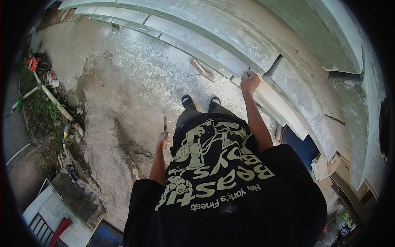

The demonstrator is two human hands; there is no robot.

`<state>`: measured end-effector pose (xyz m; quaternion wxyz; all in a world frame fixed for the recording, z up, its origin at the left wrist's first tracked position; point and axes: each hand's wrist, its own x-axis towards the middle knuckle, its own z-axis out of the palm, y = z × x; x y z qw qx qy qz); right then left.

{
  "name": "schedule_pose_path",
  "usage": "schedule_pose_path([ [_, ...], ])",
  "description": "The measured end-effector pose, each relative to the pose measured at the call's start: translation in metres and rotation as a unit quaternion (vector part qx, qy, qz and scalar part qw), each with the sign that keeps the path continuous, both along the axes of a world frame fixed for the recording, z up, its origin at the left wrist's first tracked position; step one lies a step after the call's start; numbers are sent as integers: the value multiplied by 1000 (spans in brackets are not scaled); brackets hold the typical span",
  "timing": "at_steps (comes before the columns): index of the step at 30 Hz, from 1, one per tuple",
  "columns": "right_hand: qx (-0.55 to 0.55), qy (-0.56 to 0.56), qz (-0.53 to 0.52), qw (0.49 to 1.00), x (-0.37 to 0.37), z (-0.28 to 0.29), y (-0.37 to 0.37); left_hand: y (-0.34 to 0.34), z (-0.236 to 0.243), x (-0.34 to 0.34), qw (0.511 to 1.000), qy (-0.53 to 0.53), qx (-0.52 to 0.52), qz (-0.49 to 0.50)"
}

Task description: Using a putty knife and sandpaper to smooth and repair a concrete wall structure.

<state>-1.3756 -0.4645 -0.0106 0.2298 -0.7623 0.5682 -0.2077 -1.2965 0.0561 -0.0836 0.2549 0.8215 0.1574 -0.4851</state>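
My left hand (pixel 163 140) hangs beside my left hip, closed around a narrow flat-bladed tool (pixel 165 124). Its thin, brownish blade points away from me, and the fingers hide the handle. Stretched forward to the right, my right hand (pixel 249 82) is closed at the edge of a grey concrete ledge (pixel 230 62). A small dark tip shows beyond its fingers, but what it belongs to is too small to make out. Whether the fingers touch the concrete I cannot tell.
Stepped concrete slabs (pixel 304 96) curve along the far and right side. A piece of wood (pixel 202 70) lies on the rough floor before my feet. Pipes (pixel 55 99), plants and a bucket (pixel 52 80) stand at the left. A blue round container (pixel 297 142) is at the right.
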Motion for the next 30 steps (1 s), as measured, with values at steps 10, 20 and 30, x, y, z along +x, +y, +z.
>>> schedule_pose_path([
  [10, -36, 9, -123, 992, -67, -1, -20, -10, 3, 17, 997, -21, -34, 70],
  [20, 35, -88, 27, 995, 6, 7, 5, -51, 4, 33, 993, -51, -93, 42],
  [30, 101, -165, 144, 971, 84, 26, 54, -9, -5, 37, 992, -84, -5, -91],
])
